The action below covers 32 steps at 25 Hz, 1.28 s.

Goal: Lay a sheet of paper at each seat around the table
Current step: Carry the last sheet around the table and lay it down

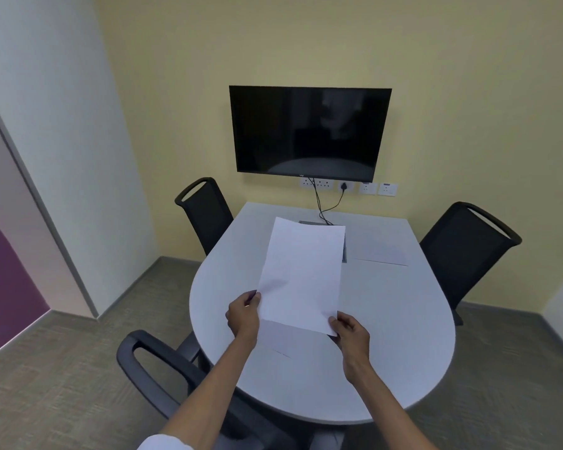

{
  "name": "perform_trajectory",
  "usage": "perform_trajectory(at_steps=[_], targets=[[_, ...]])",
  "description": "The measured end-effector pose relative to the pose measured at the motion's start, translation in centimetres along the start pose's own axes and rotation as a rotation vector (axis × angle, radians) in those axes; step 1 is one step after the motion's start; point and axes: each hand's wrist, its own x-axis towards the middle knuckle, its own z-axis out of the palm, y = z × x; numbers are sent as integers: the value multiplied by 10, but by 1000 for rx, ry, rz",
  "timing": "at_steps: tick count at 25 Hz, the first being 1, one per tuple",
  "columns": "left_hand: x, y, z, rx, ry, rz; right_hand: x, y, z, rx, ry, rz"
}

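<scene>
I hold a white sheet of paper [301,274] up above the pale grey table [403,336], with my left hand [243,315] pinching its lower left edge and my right hand [350,334] pinching its lower right corner. A second sheet [379,250] lies flat on the table's right side, in front of the right chair [465,251]. Another sheet [283,341] lies on the table just under the held one, near my hands. A black chair [205,212] stands at the far left and another [156,375] at the near left.
A dark wall screen [309,131] hangs above the table's far end, with sockets [348,187] and black cables [322,206] running down to a slot in the tabletop. Grey carpet [62,368] spreads to the left of the table.
</scene>
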Motion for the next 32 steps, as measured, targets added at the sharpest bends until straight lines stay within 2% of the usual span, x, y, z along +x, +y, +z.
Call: perform_trajectory(at_steps=[4,14,19,25,32], targets=[[32,11,-39,-31,8,21,-8,3,45,-56,-40,-21],[170,18,-156,-51,-171,34,-39,50,206,-69,45,-55],[219,17,-208,-65,-201,50,-44,65,273,-115,39,-58],[279,8,-240,-93,-215,18,-32,74,333,-163,16,-42],[400,-2,-249,-21,-227,10,33,105,418,-218,21,-13]])
